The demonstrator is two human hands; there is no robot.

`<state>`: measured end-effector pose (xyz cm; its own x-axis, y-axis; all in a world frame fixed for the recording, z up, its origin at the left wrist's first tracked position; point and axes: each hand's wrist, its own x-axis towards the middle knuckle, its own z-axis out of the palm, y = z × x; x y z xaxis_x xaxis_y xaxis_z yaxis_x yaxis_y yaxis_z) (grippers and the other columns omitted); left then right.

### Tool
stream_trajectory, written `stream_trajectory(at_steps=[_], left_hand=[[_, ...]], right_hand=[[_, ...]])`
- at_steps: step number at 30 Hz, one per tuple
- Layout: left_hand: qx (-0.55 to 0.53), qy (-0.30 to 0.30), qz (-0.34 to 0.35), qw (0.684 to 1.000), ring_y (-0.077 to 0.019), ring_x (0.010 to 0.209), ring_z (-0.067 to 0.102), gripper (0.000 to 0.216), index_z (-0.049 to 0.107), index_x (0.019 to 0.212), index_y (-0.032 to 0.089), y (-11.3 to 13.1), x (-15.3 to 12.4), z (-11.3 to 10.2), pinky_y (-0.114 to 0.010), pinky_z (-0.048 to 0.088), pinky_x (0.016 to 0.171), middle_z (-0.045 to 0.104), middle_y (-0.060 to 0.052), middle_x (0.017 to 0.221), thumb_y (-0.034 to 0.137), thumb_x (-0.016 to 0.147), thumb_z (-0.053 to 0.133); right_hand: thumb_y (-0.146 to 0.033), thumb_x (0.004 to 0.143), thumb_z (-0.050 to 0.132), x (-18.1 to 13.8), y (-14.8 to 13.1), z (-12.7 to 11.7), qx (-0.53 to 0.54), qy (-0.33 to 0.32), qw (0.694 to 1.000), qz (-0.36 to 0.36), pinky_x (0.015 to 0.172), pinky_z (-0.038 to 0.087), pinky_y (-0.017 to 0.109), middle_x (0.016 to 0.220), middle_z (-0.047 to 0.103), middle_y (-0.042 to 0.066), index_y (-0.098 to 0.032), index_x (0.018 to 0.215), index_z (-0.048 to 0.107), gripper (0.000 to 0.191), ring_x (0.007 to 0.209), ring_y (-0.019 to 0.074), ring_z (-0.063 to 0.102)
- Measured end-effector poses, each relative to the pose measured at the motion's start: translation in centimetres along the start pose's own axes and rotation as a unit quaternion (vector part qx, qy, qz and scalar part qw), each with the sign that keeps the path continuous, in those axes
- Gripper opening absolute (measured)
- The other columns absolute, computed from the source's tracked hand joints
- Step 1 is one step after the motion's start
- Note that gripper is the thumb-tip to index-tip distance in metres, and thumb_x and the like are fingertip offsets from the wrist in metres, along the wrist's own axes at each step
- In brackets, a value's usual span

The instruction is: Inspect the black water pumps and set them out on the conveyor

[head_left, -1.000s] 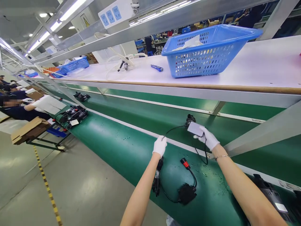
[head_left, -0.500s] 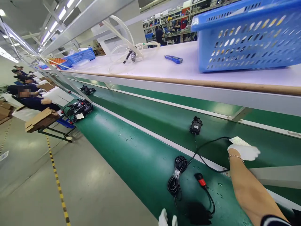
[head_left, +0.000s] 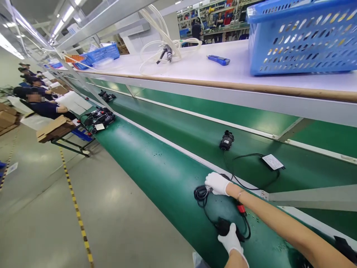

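Both gloved hands work on the green belt (head_left: 156, 163): right hand (head_left: 217, 183) grips the coiled cord (head_left: 200, 194), left hand (head_left: 231, 240) clasps the black block (head_left: 222, 226); a hard tug could drag the pump (head_left: 226, 140).

No writing could be read; the white label (head_left: 272, 162) on the green belt (head_left: 195, 138) bore print too small to make out; so did the white card (head_left: 99, 127) farther down the line.

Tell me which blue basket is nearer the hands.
The large basket at top right; the other basket sits far down the shelf, to the left.
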<state>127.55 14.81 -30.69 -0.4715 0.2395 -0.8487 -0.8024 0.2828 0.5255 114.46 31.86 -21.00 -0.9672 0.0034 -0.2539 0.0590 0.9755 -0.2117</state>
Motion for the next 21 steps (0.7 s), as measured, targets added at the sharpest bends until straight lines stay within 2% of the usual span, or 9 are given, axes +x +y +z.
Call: stream_trajectory(at_steps=[2, 3, 5, 7, 9, 11, 13, 17, 21], left_hand=[[-0.072, 0.015, 0.032, 0.997, -0.0353, 0.114, 0.069, 0.071, 0.043, 0.101, 0.032, 2.0, -0.6, -1.1, -0.052, 0.056, 0.091, 0.065, -0.011, 0.111, 0.058, 0.049, 0.083], [-0.1, -0.013, 0.068, 0.993, -0.0314, 0.111, 0.07, 0.07, 0.041, 0.098, 0.03, 3.6, -1.0, -2.0, -0.047, 0.056, 0.093, 0.066, -0.008, 0.107, 0.051, 0.048, 0.086], [-0.115, -0.132, 0.139, 0.975, -0.0261, 0.101, 0.072, 0.066, 0.043, 0.097, 0.028, 7.7, -1.9, -4.3, -0.04, 0.059, 0.087, 0.067, -0.004, 0.103, 0.043, 0.052, 0.088], [-0.083, -0.253, 0.155, 0.951, -0.0205, 0.08, 0.074, 0.06, 0.047, 0.102, 0.025, 12.5, -2.6, -6.3, -0.031, 0.059, 0.064, 0.068, -0.005, 0.107, 0.046, 0.06, 0.085], [-0.01, -0.352, 0.142, 0.925, -0.0091, 0.047, 0.059, 0.057, 0.051, 0.108, 0.021, 16.9, -3.2, -7.4, -0.02, 0.039, 0.038, 0.071, -0.008, 0.109, 0.053, 0.069, 0.078], [0.066, -0.439, 0.101, 0.89, -0.0014, 0.032, 0.036, 0.058, 0.056, 0.116, 0.017, 20.6, -3.9, -7.8, -0.02, 0.017, 0.031, 0.074, -0.01, 0.103, 0.061, 0.081, 0.066], [0.128, -0.499, 0.038, 0.856, -0.0006, 0.029, 0.022, 0.064, 0.06, 0.123, 0.012, 23.5, -4.5, -7.6, -0.022, 0.01, 0.031, 0.076, -0.011, 0.092, 0.067, 0.094, 0.045], [0.238, -0.533, -0.091, 0.807, -0.0042, 0.028, 0.015, 0.094, 0.069, 0.092, 0.007, 27.5, -5.4, -6.1, -0.026, 0.007, 0.03, 0.073, -0.016, 0.07, 0.07, 0.098, -0.001], [0.295, -0.564, -0.132, 0.76, -0.0059, 0.029, 0.016, 0.099, 0.068, 0.081, 0.008, 30.0, -5.6, -4.2, -0.024, 0.009, 0.028, 0.072, -0.02, 0.069, 0.075, 0.094, -0.003]], right_hand=[[-0.015, 0.072, 0.068, -2.3, 1.8, -2.9, -0.016, 0.068, 0.996, 0.056, 0.076, 0.046, 0.034, 0.084, 0.071, 0.007, -0.019, 0.079, 0.069, 0.009, 0.082, 0.0247, 0.065], [-0.014, 0.073, 0.065, -3.7, 2.7, -4.4, -0.02, 0.108, 0.99, 0.091, 0.075, 0.045, 0.034, 0.083, 0.071, 0.007, -0.02, 0.079, 0.069, 0.009, 0.081, 0.0254, 0.065], [-0.016, 0.078, 0.062, -6.8, 4.6, -7.0, -0.024, 0.186, 0.97, 0.156, 0.075, 0.046, 0.035, 0.085, 0.072, 0.008, -0.021, 0.081, 0.069, 0.009, 0.083, 0.0274, 0.066], [-0.016, 0.08, 0.058, -9.9, 6.3, -8.8, -0.022, 0.257, 0.942, 0.216, 0.077, 0.049, 0.037, 0.092, 0.074, 0.009, -0.021, 0.088, 0.071, 0.017, 0.088, 0.0299, 0.067], [-0.015, 0.079, 0.055, -12.5, 7.5, -9.6, -0.014, 0.319, 0.907, 0.274, 0.079, 0.052, 0.04, 0.1, 0.076, 0.012, -0.019, 0.095, 0.073, 0.025, 0.094, 0.0325, 0.069], [-0.016, 0.075, 0.055, -14.4, 8.3, -9.5, 0.001, 0.368, 0.872, 0.323, 0.079, 0.054, 0.042, 0.103, 0.077, 0.012, -0.018, 0.097, 0.075, 0.03, 0.096, 0.0336, 0.07], [-0.021, 0.072, 0.056, -15.7, 8.7, -9.0, 0.021, 0.395, 0.846, 0.358, 0.074, 0.055, 0.04, 0.102, 0.078, 0.011, -0.02, 0.097, 0.076, 0.032, 0.092, 0.0325, 0.072], [-0.031, 0.071, 0.055, -17.0, 8.7, -7.3, 0.052, 0.412, 0.811, 0.413, 0.067, 0.054, 0.043, 0.094, 0.077, 0.014, -0.021, 0.096, 0.077, 0.035, 0.087, 0.0362, 0.071], [-0.042, 0.072, 0.055, -17.7, 8.9, -5.5, 0.092, 0.433, 0.768, 0.463, 0.075, 0.057, 0.05, 0.094, 0.077, 0.016, -0.021, 0.096, 0.077, 0.039, 0.091, 0.0414, 0.072]])
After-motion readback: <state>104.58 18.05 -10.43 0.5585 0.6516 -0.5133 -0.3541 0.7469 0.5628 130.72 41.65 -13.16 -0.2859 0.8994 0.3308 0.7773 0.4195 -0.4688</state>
